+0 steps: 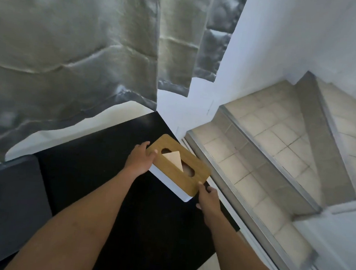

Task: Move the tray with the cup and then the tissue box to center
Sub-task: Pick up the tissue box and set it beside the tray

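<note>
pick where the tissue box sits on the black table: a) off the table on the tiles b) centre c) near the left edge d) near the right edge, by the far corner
d, the tissue box lies by the black table's right edge near its far corner, with the left hand and right hand at its two ends.

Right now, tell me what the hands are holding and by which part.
The tissue box, by its two short ends: the left hand on the far end, the right hand on the near end, thumbs over the wooden lid.

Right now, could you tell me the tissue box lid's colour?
Light brown wood grain on the tissue box lid, head view.
</note>
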Demonstrator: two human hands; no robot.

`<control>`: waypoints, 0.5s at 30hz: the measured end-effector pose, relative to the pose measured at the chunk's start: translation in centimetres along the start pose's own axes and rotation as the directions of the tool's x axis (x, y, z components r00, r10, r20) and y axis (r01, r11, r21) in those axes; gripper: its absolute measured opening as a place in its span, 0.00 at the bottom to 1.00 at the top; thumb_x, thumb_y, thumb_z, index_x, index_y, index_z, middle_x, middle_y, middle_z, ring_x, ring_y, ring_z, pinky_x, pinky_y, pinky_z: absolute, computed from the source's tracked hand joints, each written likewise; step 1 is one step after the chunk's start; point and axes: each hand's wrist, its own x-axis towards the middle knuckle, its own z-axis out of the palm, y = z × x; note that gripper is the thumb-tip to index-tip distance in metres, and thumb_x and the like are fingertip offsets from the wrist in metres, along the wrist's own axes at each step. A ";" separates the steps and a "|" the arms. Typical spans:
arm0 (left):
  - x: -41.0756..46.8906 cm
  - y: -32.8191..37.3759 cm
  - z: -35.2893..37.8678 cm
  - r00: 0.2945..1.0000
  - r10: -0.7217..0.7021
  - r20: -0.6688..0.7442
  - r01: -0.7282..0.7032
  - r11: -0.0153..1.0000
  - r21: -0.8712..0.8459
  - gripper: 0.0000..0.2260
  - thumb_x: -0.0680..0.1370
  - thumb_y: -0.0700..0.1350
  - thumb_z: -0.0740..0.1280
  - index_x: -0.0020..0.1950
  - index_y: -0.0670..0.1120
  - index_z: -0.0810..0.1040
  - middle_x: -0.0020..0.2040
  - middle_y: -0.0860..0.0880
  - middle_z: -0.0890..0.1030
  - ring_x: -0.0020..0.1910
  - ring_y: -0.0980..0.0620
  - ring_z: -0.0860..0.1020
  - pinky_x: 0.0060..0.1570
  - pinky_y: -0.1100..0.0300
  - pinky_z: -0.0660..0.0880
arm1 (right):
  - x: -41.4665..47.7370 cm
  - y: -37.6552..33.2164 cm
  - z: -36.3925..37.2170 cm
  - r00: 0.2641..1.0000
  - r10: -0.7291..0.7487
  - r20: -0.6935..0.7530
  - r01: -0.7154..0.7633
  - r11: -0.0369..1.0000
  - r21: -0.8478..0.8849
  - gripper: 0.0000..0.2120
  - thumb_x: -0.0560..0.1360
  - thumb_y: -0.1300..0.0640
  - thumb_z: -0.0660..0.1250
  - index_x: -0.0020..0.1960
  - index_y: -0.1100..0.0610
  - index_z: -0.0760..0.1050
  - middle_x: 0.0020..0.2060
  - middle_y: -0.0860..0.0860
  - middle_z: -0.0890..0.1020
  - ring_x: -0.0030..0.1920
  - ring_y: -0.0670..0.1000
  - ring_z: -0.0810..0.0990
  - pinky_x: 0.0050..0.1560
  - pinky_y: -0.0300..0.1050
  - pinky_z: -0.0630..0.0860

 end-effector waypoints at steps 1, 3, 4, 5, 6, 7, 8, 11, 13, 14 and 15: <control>0.2 0.0 0.2 1.000 -0.002 0.000 0.002 1.000 0.000 0.25 0.80 0.55 0.59 0.76 0.51 0.62 0.73 0.43 0.67 0.71 0.42 0.68 0.66 0.44 0.68 | -0.1 0.1 0.1 1.000 -0.001 0.014 0.001 1.000 -0.006 0.29 0.78 0.45 0.61 0.74 0.57 0.59 0.65 0.56 0.71 0.53 0.52 0.76 0.63 0.57 0.74; 0.5 0.0 0.7 1.000 -0.001 0.004 0.001 1.000 0.003 0.24 0.81 0.56 0.57 0.76 0.50 0.62 0.73 0.43 0.68 0.71 0.42 0.68 0.67 0.43 0.67 | 0.1 0.5 0.2 0.999 -0.014 0.037 0.015 1.000 -0.027 0.29 0.78 0.44 0.60 0.74 0.57 0.60 0.66 0.55 0.71 0.59 0.54 0.75 0.65 0.58 0.72; 0.6 0.0 1.0 1.000 -0.002 0.009 0.002 1.000 -0.001 0.24 0.81 0.56 0.56 0.76 0.50 0.62 0.73 0.43 0.69 0.71 0.41 0.68 0.67 0.43 0.66 | 0.1 0.7 0.2 0.999 -0.012 0.045 0.013 0.999 -0.037 0.30 0.78 0.44 0.60 0.75 0.57 0.61 0.68 0.55 0.70 0.64 0.55 0.73 0.67 0.58 0.71; 0.6 -0.1 1.1 1.000 -0.006 0.017 0.006 1.000 -0.009 0.24 0.81 0.56 0.55 0.76 0.50 0.62 0.72 0.43 0.69 0.71 0.41 0.68 0.67 0.44 0.66 | 0.2 0.8 0.2 0.998 -0.012 0.054 0.014 0.999 -0.041 0.30 0.78 0.44 0.60 0.75 0.56 0.60 0.70 0.55 0.69 0.67 0.56 0.70 0.68 0.59 0.70; 0.7 -0.1 1.2 1.000 -0.008 0.023 0.009 1.000 -0.015 0.24 0.81 0.56 0.54 0.76 0.49 0.63 0.72 0.43 0.70 0.71 0.42 0.69 0.66 0.44 0.67 | 0.3 0.9 0.2 0.998 -0.017 0.063 0.020 0.999 -0.038 0.30 0.78 0.44 0.60 0.75 0.56 0.60 0.71 0.55 0.68 0.69 0.56 0.69 0.68 0.59 0.69; 0.7 -0.1 1.3 0.999 -0.010 0.032 0.011 1.000 -0.016 0.24 0.82 0.55 0.54 0.76 0.49 0.63 0.71 0.43 0.71 0.70 0.42 0.69 0.65 0.45 0.67 | 0.3 1.0 0.2 0.997 -0.021 0.071 0.024 0.999 -0.037 0.31 0.78 0.44 0.60 0.76 0.56 0.59 0.71 0.55 0.68 0.69 0.56 0.69 0.68 0.59 0.69; 0.6 -0.1 1.4 0.999 -0.010 0.038 0.011 1.000 -0.016 0.23 0.82 0.55 0.54 0.76 0.49 0.63 0.70 0.43 0.71 0.69 0.42 0.70 0.65 0.45 0.68 | 0.2 1.1 0.2 0.996 -0.025 0.081 0.028 0.999 -0.032 0.31 0.78 0.44 0.59 0.76 0.56 0.58 0.71 0.55 0.68 0.69 0.56 0.69 0.68 0.59 0.69; 0.5 0.0 1.5 0.999 -0.025 0.037 0.026 1.000 -0.013 0.21 0.82 0.53 0.55 0.75 0.49 0.65 0.69 0.44 0.72 0.69 0.42 0.70 0.65 0.46 0.68 | 0.1 1.1 0.3 0.993 -0.054 0.102 0.055 0.998 -0.010 0.28 0.80 0.46 0.58 0.77 0.54 0.58 0.70 0.55 0.69 0.68 0.56 0.71 0.68 0.59 0.69; 0.3 0.1 1.5 0.998 -0.048 0.033 0.049 0.998 -0.027 0.20 0.82 0.52 0.56 0.73 0.48 0.67 0.68 0.44 0.73 0.67 0.43 0.72 0.61 0.49 0.70 | 0.2 1.2 0.3 0.993 -0.061 0.101 0.061 0.998 0.005 0.27 0.80 0.47 0.57 0.76 0.54 0.59 0.68 0.55 0.71 0.66 0.56 0.72 0.68 0.58 0.70; 0.1 0.0 1.5 0.998 -0.061 0.033 0.062 0.997 -0.034 0.19 0.82 0.51 0.57 0.72 0.48 0.67 0.67 0.44 0.73 0.66 0.44 0.72 0.59 0.50 0.70 | 0.3 1.3 0.2 0.993 -0.061 0.098 0.060 0.998 0.013 0.26 0.80 0.48 0.57 0.76 0.53 0.60 0.67 0.55 0.72 0.65 0.56 0.72 0.68 0.58 0.70; -0.2 -0.1 1.5 0.997 -0.072 0.031 0.074 0.996 -0.040 0.19 0.82 0.50 0.58 0.72 0.48 0.68 0.67 0.44 0.73 0.65 0.44 0.73 0.58 0.51 0.70 | 0.3 1.3 0.2 0.993 -0.064 0.095 0.062 0.998 0.022 0.25 0.80 0.48 0.56 0.75 0.53 0.61 0.66 0.54 0.72 0.64 0.55 0.73 0.67 0.58 0.71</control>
